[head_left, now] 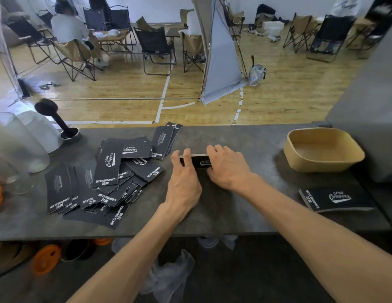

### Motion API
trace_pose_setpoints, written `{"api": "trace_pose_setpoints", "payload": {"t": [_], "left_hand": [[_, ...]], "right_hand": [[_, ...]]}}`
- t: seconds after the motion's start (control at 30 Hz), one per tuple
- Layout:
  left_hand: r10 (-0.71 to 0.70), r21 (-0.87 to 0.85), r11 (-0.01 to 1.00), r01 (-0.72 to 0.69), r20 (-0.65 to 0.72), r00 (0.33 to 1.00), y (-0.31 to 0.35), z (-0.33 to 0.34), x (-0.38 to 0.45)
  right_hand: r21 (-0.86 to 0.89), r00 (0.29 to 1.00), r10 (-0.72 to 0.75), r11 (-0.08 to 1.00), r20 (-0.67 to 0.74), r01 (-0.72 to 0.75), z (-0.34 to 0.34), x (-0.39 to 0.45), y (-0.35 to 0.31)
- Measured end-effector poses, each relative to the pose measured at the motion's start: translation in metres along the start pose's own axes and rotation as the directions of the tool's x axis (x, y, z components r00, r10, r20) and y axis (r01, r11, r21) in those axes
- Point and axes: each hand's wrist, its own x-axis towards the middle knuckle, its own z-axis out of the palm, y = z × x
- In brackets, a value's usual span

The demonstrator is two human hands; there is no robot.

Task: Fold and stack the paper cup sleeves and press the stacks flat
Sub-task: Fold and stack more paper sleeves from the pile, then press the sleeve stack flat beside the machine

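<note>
Grey counter (245, 136): two hands (184, 178) (227, 169) grip one sleeve stack (199, 161).

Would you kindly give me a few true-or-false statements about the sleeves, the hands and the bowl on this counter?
1. Both hands hold one black sleeve between them. True: the left hand and right hand grip its two ends.
2. The tan bowl is full of sleeves. False: it holds nothing.
3. A loose pile of sleeves lies to the left of the hands. True.
4. The neat stack sits at the counter's far left. False: it lies near right, in front of the bowl.
</note>
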Motion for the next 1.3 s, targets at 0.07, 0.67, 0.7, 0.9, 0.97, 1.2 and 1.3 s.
{"api": "trace_pose_setpoints", "payload": {"t": [0.07,0.67,0.7,0.9,0.97,1.2,1.3], "left_hand": [[0.011,-0.021,1.000,-0.011,0.012,1.000,0.002,0.000,-0.001],[0.446,0.300,0.834,-0.464,0.131,0.886,0.214,0.051,-0.050],[0.441,0.318,0.826,-0.466,0.151,0.885,0.222,0.056,-0.053],[0.401,0.369,0.792,-0.485,0.285,0.871,0.241,0.080,-0.053],[0.357,0.382,0.793,-0.475,0.340,0.870,0.242,0.086,-0.051],[0.262,0.295,0.850,-0.437,0.483,0.836,0.235,0.097,-0.044],[0.268,0.237,0.863,-0.447,0.536,0.801,0.236,0.097,-0.041]], "right_hand": [[0.009,1.000,-0.004,1.000,0.012,0.004,-0.003,-0.004,0.002],[0.252,0.953,0.159,0.941,0.256,-0.225,-0.125,-0.160,0.207],[0.239,0.960,0.146,0.949,0.240,-0.204,-0.124,-0.168,0.215],[0.138,0.956,0.078,0.983,0.282,-0.121,-0.102,-0.190,0.241],[0.091,0.954,0.055,0.992,0.294,-0.085,-0.095,-0.192,0.245],[0.041,0.933,0.038,0.998,0.358,-0.056,-0.073,-0.192,0.252],[0.068,0.933,0.027,0.996,0.359,-0.055,-0.068,-0.189,0.253]]}}
